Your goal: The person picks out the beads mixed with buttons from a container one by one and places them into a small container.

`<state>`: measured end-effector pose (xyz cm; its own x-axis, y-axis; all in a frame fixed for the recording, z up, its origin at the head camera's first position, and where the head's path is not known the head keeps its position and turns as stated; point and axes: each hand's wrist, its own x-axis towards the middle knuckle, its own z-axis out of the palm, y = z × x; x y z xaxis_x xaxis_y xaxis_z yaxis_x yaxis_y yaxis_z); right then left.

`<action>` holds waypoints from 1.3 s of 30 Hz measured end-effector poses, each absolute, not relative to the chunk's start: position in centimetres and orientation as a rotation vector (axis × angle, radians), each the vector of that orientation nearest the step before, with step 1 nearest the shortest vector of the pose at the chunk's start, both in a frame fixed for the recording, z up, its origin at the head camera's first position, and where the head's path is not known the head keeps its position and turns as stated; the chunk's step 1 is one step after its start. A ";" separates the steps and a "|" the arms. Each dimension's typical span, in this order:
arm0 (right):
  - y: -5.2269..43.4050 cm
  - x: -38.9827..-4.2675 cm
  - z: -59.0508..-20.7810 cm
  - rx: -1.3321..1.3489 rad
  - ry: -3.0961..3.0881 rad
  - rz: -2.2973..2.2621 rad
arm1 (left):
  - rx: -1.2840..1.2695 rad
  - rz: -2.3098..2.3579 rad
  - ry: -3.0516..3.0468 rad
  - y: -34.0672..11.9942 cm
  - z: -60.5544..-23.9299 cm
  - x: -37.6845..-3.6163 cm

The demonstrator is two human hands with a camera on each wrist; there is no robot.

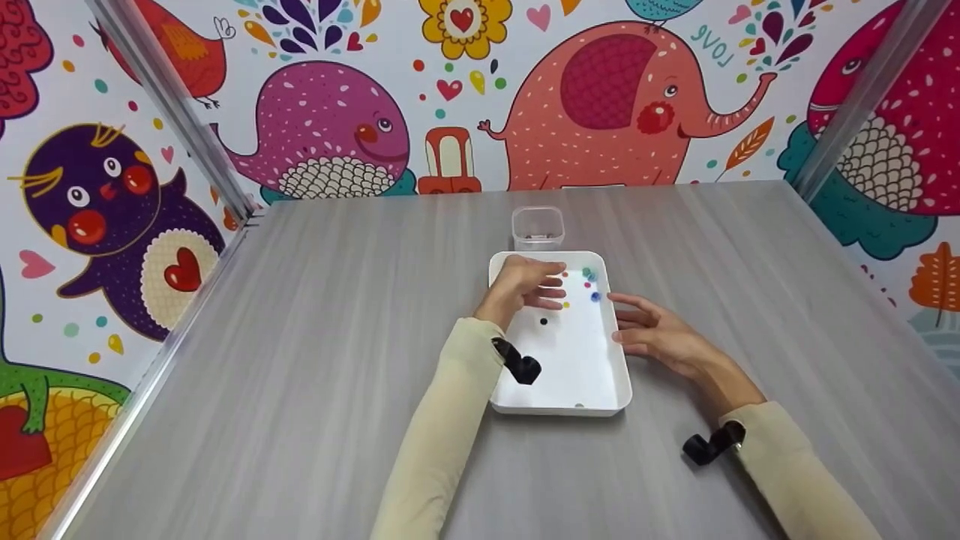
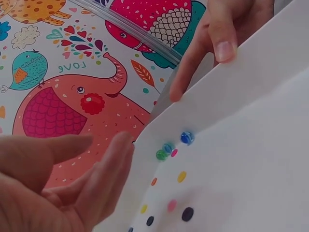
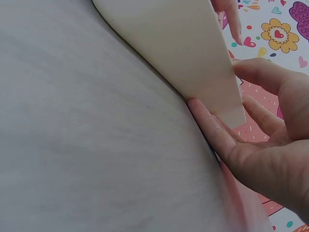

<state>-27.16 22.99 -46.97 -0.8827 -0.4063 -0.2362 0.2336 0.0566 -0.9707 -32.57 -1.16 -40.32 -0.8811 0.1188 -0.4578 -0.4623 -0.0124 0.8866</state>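
White tray (image 1: 556,401) | right grip (image 1: 660,335) flat against tray | left grip (image 1: 525,283) relaxed | wall reads "LOVE" (image 1: 711,42)

White rectangular tray (image 1: 592,390) flat on the table, small coloured beads (image 1: 592,286), perhaps glass, at its far end

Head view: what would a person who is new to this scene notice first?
First, the white tray in the middle of the grey table, with small coloured beads scattered at its far end. The left hand hovers over those beads, and the right hand touches the tray's right wall. Behind it stands a small clear container, before a bright cartoon-animal wall.
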 end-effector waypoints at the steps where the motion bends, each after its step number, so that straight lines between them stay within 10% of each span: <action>1: 23.0 -27.1 -47.0 -0.170 1.890 -1.876 | -0.356 1.951 1.862 -1.0 -40.5 -32.6; 39: 22.9 -27.2 -47.2 -0.169 1.867 -1.905 | -0.305 2.005 1.913 1.8 -43.4 -34.3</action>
